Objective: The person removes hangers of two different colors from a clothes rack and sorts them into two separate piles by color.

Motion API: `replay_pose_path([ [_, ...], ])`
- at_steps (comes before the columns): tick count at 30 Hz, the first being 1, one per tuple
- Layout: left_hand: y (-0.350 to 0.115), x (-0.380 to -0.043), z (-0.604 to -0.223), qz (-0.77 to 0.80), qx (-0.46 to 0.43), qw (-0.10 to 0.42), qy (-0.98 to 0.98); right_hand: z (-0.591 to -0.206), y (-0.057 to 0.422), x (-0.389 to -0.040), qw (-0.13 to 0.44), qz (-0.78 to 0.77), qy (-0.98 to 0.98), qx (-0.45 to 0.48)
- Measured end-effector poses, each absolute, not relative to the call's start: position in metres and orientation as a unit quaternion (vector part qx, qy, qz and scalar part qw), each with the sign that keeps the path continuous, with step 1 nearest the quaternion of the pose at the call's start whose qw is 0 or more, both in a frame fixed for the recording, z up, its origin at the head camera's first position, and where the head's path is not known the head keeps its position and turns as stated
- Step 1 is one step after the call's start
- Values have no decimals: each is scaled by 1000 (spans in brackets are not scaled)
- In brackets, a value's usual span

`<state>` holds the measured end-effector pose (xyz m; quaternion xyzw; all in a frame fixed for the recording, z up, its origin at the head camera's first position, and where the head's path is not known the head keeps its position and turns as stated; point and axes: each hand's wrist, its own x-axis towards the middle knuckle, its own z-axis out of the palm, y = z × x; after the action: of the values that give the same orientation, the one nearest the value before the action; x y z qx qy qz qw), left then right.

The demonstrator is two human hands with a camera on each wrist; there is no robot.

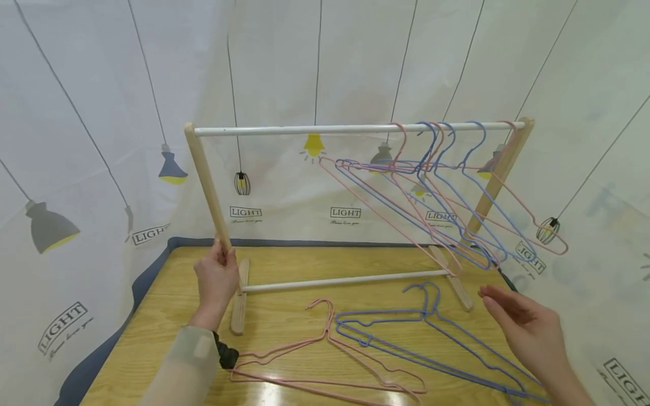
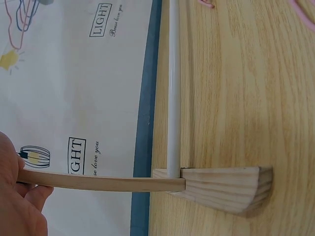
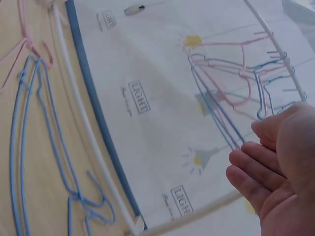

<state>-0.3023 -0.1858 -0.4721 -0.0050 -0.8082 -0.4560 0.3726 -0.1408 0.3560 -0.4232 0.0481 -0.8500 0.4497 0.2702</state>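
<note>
The left hand (image 1: 215, 279) grips the left post (image 1: 207, 189) of a rack (image 1: 304, 130); hung hangers (image 1: 430, 163) are above the right hand (image 1: 533, 327), loosely extended, holding nothing. Pink hangers (image 1: 326, 332) and blue hangers (image 1: 425, 314) lie between the hands on the table (image 1: 289, 265).

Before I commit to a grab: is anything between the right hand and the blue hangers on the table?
Nothing visible stands between the right hand and those blue hangers; the hung hangers are higher up, on the upper bar.
</note>
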Motion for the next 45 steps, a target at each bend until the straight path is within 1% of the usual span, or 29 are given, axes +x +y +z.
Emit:
replay_pose_path([
  [7,-187,-303,-472,-455,-5,370,-810,-407,333,-168,299,480,-818,108],
  [10,-187,-302,-471,-456,-8,368,-810,-403,325,-179,301,495,-804,131],
  [14,-187,-302,-470,-457,-8,365,-811,-397,314,-188,291,515,-794,141],
  [21,-187,-302,-469,-452,-12,369,-812,-392,300,-201,257,560,-776,134],
  [26,-187,-302,-470,-453,-13,370,-811,-392,294,-214,247,585,-762,125],
  [31,-187,-303,-472,-456,-16,372,-808,-394,287,-222,260,560,-778,112],
  [38,-186,-303,-471,-463,-19,376,-802,-396,278,-227,288,574,-761,98],
  [45,-186,-303,-471,-442,-20,383,-811,-389,273,-224,341,551,-755,105],
])
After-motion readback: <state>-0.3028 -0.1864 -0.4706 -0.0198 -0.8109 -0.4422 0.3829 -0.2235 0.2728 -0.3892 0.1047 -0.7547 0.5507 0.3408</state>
